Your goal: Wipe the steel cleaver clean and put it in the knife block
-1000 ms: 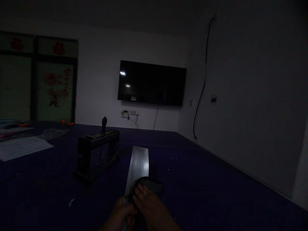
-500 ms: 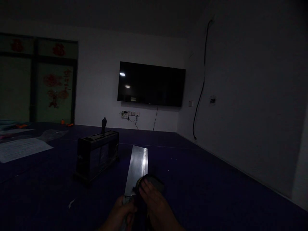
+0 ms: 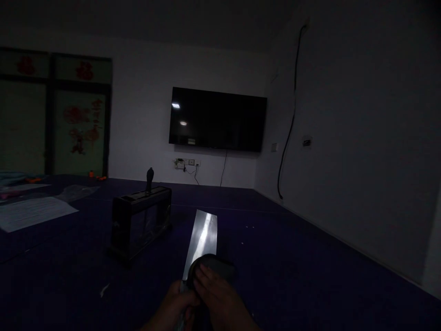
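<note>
Cleaver [image 3: 203,234], long axis directed forward, is gripped by the curled left hand [image 3: 179,302], its lower blade overlapped by dark pad [image 3: 221,266] under the right hand [image 3: 219,294], fingers together.

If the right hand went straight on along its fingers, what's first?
The right hand would first press into the dark cloth-like piece it touches; beyond, probably the metal blade, though depth is unclear.

At lower centre I see a shiny, square-ended cleaver [image 3: 203,235] pointing up the frame, dark cloth [image 3: 219,267] overlapping its lower part.
</note>
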The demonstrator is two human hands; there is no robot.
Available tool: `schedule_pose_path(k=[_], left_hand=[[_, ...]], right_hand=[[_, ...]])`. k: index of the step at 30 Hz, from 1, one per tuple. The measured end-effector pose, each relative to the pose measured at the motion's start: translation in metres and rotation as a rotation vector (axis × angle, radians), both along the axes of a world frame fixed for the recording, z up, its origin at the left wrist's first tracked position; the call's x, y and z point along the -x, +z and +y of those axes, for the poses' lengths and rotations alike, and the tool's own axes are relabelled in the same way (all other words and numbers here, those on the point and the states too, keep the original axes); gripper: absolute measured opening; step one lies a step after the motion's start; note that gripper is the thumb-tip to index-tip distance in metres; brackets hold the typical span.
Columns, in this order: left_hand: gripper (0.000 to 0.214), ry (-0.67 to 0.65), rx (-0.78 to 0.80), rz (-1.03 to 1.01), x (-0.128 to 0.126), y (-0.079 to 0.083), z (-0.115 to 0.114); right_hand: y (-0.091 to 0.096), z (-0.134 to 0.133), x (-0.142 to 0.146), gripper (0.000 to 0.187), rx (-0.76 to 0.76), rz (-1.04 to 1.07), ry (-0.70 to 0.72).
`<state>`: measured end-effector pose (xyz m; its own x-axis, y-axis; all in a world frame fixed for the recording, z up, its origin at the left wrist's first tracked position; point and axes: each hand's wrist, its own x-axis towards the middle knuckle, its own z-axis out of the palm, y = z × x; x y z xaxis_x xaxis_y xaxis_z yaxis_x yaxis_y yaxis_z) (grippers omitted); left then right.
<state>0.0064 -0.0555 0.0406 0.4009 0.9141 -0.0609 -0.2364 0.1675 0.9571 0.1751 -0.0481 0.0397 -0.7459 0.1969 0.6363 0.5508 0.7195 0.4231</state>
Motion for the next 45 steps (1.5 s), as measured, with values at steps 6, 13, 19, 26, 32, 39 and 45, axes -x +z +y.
schedule_pose_path(k=[6, 13, 19, 26, 32, 39, 45], left_hand=[[0.026, 0.027, -0.041, 0.012, -0.004, -0.013, 0.005], [0.028, 0.015, -0.071, 0.053, -0.005, -0.012, 0.007], [0.025, 0.048, -0.071, 0.029, -0.006, -0.019, 0.010], [0.028, 0.077, 0.000, -0.027, -0.007, -0.027, 0.017], [0.020, 0.082, -0.013, -0.031, -0.005, -0.025, 0.017], [0.016, -0.080, -0.022, -0.024, 0.003, -0.016, 0.008], [0.021, -0.058, 0.005, -0.061, 0.003, -0.018, 0.011]], right_hand=[[-0.006, 0.000, 0.006, 0.052, 0.050, 0.000, -0.103], [-0.006, -0.001, 0.007, 0.064, 0.059, -0.045, -0.174], [0.001, -0.001, 0.007, 0.046, -0.089, -0.010, -0.122], [0.004, -0.001, -0.001, 0.042, -0.134, 0.049, -0.038], [-0.006, 0.006, -0.003, 0.053, -0.079, 0.165, -0.081], [-0.012, 0.012, -0.010, 0.061, 0.055, 0.274, -0.171], [-0.010, 0.013, -0.013, 0.061, 0.132, 0.198, -0.163]])
